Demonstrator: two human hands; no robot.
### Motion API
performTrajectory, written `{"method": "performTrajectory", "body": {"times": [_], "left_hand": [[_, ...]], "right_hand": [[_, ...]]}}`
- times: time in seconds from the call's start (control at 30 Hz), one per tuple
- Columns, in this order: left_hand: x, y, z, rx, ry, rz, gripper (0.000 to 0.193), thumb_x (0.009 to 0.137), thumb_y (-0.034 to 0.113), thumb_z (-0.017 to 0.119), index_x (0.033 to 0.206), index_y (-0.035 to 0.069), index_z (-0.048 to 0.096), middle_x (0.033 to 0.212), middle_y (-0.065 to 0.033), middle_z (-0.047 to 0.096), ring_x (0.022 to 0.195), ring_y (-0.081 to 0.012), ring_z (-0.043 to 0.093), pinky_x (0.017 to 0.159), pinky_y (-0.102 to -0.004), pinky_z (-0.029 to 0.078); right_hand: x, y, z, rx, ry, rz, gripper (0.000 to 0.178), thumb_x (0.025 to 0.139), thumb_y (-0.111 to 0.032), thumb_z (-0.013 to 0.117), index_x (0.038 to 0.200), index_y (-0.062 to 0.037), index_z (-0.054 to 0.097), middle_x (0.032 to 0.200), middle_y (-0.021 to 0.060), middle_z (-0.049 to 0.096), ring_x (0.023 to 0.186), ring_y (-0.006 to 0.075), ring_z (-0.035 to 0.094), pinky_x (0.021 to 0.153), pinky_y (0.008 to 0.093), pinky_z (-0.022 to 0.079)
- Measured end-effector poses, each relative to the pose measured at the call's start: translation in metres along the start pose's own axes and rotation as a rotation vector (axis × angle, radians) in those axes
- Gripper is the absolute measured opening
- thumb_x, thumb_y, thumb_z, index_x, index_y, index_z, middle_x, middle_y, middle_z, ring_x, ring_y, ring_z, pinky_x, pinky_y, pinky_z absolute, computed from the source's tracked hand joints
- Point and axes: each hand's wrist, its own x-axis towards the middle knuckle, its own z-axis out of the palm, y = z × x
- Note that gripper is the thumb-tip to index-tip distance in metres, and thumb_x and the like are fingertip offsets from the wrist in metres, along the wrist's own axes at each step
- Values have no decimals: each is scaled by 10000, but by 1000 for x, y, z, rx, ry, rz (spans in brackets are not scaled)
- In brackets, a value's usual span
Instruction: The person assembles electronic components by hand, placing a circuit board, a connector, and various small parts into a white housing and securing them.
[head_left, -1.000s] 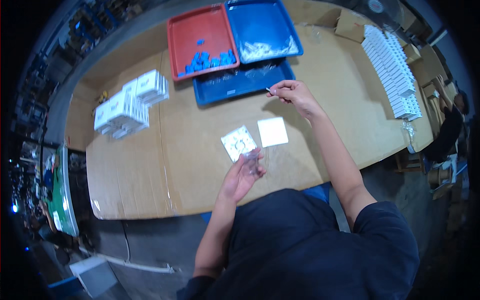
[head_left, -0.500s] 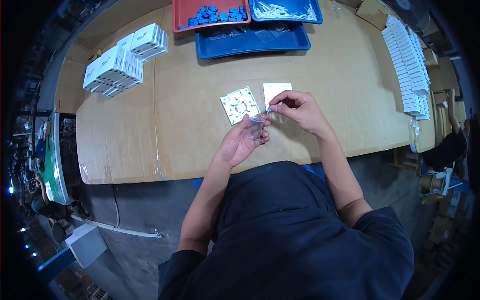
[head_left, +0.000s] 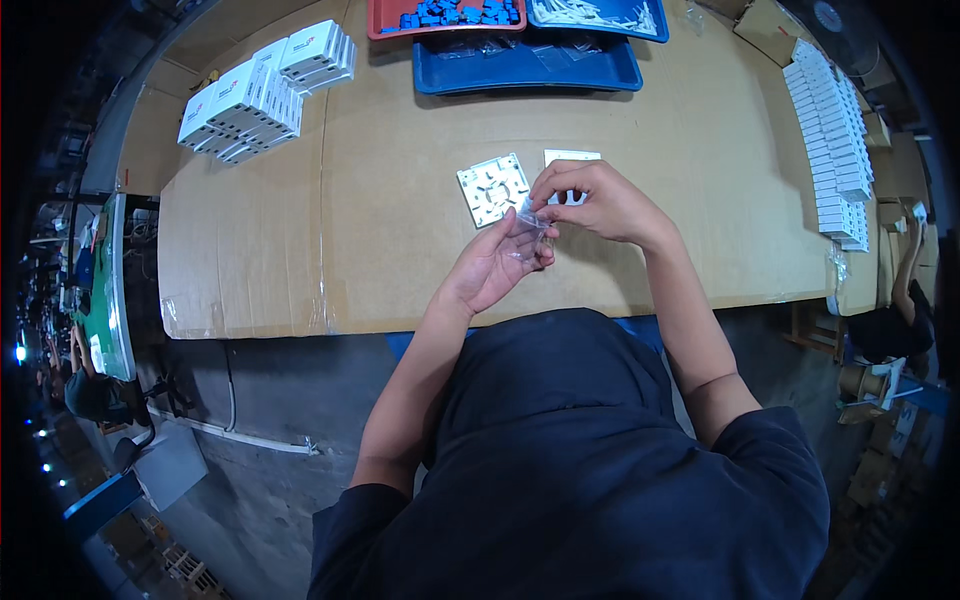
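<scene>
My left hand [head_left: 484, 268] is turned palm up, with a small clear plastic bag [head_left: 524, 241] held between its thumb and fingers. At the mouth of the bag, my right hand [head_left: 612, 204] has thumb and fingertips drawn together in a pinch; what lies between them is too small to make out. Just beyond my left hand lies a white square plastic tray [head_left: 478, 205] with moulded clips and a round centre. A plain white square cover [head_left: 570, 155] lies partly hidden behind my right hand.
At the back stand a red bin [head_left: 386, 32] of blue connectors, a blue bin [head_left: 655, 38] of white slender pieces, and a blue tray [head_left: 520, 91] with clear bags. White boxes are stacked at left [head_left: 240, 105] and white pieces at right [head_left: 828, 150]. Other people work at both sides.
The right fingertips have moved in to the bag's mouth; a small whitish piece showed at them before. The bag looks more crumpled. The whole view has shifted slightly.
</scene>
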Motion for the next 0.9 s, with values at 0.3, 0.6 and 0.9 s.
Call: {"method": "performTrajectory", "body": {"times": [0.3,0.6,0.9], "left_hand": [[0,-3,-7,69,-26,28,453,1142,409,405,1357,45,569,1208,-134,688,1021,-228,683,978,-414,547],[-2,-2,-1,38,17,26,439,1111,415,512,1334,48,598,1190,-145,715,963,-213,689,917,-408,556],[-1,-4,-14,215,-18,68,480,1092,421,536,1394,49,551,1221,-105,664,1018,-230,674,958,-420,547]], "right_hand": [[8,3,1,114,-284,136,167,956,-51,685,1079,36,756,1131,88,727,930,180,686,860,333,555],[8,10,10,252,-227,160,390,1113,-297,546,1180,41,727,1136,90,706,902,147,683,815,319,556],[8,-1,31,44,-345,175,527,1115,-424,498,1097,29,767,1298,126,692,1099,251,653,943,374,535]]}}
